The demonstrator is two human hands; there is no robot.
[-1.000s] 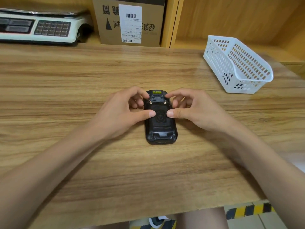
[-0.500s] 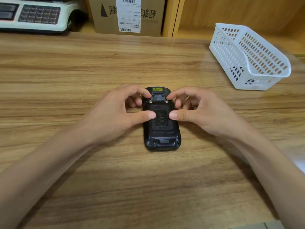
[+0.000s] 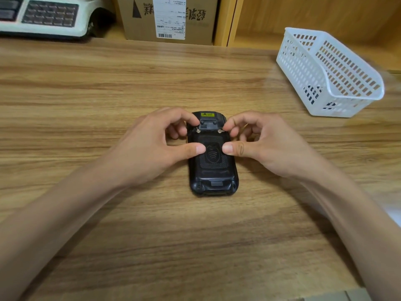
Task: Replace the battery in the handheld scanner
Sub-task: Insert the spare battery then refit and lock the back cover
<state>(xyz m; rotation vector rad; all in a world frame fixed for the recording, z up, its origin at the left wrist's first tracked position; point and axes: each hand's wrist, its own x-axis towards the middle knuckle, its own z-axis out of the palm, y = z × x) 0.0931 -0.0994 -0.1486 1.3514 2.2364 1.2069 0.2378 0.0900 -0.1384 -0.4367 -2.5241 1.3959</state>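
Scanner first: one black scanner lies flat on the wooden table, with its back side up. Its back cover is on. Near the far end of the cover sit two small silver screws (one on each side).

Two hands are on it. The left hand is on the left side of the scanner and the right hand is on the right side, so the scanner lies between them. The left thumb lies flat on the middle of the back cover. The right thumb lies flat there too, and the two thumb tips are near each other but not touching. The left pointer finger is bent, and its tip sits at the left screw. The right pointer finger is bent the same way, with its tip at the right screw. The other fingers are curled beside the scanner's top corners. So each hand has its fingers curled onto the scanner.

One white basket with many little holes stands on the table, far off to the right. At the back there is one brown cardboard box with a white label, and one weighing scale with buttons to the left of it.
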